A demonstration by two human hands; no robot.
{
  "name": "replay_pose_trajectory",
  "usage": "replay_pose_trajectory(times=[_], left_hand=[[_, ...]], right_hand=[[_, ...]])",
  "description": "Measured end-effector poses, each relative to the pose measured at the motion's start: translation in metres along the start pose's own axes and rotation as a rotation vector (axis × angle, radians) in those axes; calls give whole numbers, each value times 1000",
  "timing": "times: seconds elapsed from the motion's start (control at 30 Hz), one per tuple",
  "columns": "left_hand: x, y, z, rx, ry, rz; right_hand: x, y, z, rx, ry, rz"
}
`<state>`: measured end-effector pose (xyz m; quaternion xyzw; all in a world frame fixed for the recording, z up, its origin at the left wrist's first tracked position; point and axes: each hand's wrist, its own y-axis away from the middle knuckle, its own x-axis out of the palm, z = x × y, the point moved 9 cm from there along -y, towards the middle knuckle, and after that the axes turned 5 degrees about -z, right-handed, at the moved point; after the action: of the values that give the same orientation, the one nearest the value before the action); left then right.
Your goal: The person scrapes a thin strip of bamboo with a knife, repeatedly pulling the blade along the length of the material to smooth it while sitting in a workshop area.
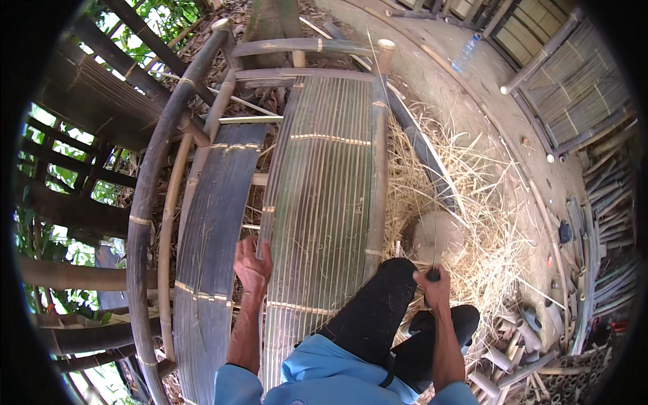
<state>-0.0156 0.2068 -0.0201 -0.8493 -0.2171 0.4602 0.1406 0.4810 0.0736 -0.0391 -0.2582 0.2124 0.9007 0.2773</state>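
A long panel of bamboo slats [317,202], tied with pale cross lashings, lies on a bamboo bench in front of me. At its left edge is my left hand [253,265], fingers and thumb apart, with nothing visible between them. A darker slat panel [219,202] lies just left of that hand. My right hand [435,289], beside my knee, is closed round a dark-handled tool [433,275]. Something thin, like a narrow blade or strip, rises from it; its exact kind is unclear.
Bamboo poles frame the bench, with a thick curved rail [143,202] on the left. Pale shavings [496,223] heap around a rounded block [439,236] at right. A plastic bottle [466,54] stands far right. Stacked bamboo pieces [607,216] line the right side.
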Motion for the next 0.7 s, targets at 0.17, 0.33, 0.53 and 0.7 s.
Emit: replay_pose_trajectory(times=[0.17, 0.33, 0.53, 0.7], left_hand=[[-39, 6, 30, -7, -113, 19], [-66, 31, 58, -46, -274, 14], [-97, 67, 94, -90, -424, 110], [-83, 71, 116, -203, -481, 281]], right_hand=[[44, -118, -57, -187, -3, -34], [45, -186, -167, -124, 100, -97], [68, -182, -178, -37, 403, -119], [49, -164, -173, -111, 353, -167]])
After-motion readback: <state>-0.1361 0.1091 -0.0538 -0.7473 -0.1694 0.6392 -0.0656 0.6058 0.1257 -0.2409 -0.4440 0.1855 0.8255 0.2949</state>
